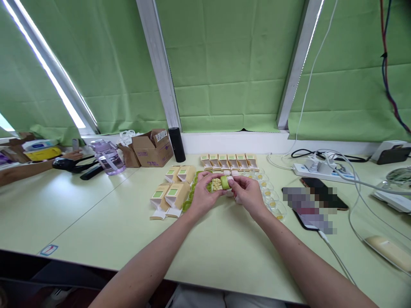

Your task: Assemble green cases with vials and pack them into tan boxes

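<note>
Between our two hands we are holding a small cream-and-green item (224, 183) just above the pale green table (224, 248); our left hand (205, 192) is pinching its cream, printed part between thumb and fingers, and our right hand (248, 192) is pinching its rounded green end. To the left we are seeing cream cardboard boxes with green labels (176, 194) standing beside light-green plastic pieces (186, 206), while to the right clear plastic cups with yellow centres (278, 210) are lying close together. Behind our hands, six open beige cartons (232, 162) are standing in a row, and a white plastic power strip (299, 170) is lying farther right.
</note>
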A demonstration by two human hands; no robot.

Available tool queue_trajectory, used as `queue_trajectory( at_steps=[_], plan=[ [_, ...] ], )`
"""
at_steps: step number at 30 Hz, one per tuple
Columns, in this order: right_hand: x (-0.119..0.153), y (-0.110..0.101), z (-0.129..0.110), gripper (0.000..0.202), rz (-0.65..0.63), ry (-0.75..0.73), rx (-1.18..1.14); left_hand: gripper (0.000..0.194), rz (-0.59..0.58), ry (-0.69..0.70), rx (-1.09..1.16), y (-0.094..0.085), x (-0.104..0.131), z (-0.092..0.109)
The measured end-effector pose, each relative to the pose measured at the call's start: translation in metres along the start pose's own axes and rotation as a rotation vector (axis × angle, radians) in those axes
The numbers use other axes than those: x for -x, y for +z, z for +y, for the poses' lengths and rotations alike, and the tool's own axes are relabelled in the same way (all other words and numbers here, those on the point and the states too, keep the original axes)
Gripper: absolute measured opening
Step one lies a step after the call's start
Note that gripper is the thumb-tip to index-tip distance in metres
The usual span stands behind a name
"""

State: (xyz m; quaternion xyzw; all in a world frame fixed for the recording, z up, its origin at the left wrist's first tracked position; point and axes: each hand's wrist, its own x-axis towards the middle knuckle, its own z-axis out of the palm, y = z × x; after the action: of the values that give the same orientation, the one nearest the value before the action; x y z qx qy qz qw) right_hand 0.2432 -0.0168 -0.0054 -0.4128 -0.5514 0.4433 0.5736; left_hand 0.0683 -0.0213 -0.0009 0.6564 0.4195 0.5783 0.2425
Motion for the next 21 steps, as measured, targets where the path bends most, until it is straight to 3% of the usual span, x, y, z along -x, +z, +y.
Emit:
queue_trajectory(
  at_steps=[7,12,15,18,21],
  plan=[
    [0.002,0.001,-0.001,0.062,0.010,0.026,-0.011,0.048,-0.041,-0.041,0.002,0.003,0.002,-0.003],
    [0.004,-0.001,-0.005,0.060,-0.001,-0.032,0.011,0.059,-0.158,-0.166,0.324,0.005,0.000,-0.010],
    [0.007,-0.003,-0.008,0.052,0.015,-0.098,0.037,0.060,-0.212,-0.241,0.523,0.004,-0.002,-0.009],
    [0.010,-0.004,-0.010,0.041,0.039,-0.230,0.084,0.047,-0.268,-0.314,0.649,0.001,-0.002,-0.006],
    [0.013,-0.005,-0.010,0.044,-0.034,-0.393,0.212,0.037,-0.309,-0.376,0.729,-0.001,-0.002,-0.004]
  ],
)
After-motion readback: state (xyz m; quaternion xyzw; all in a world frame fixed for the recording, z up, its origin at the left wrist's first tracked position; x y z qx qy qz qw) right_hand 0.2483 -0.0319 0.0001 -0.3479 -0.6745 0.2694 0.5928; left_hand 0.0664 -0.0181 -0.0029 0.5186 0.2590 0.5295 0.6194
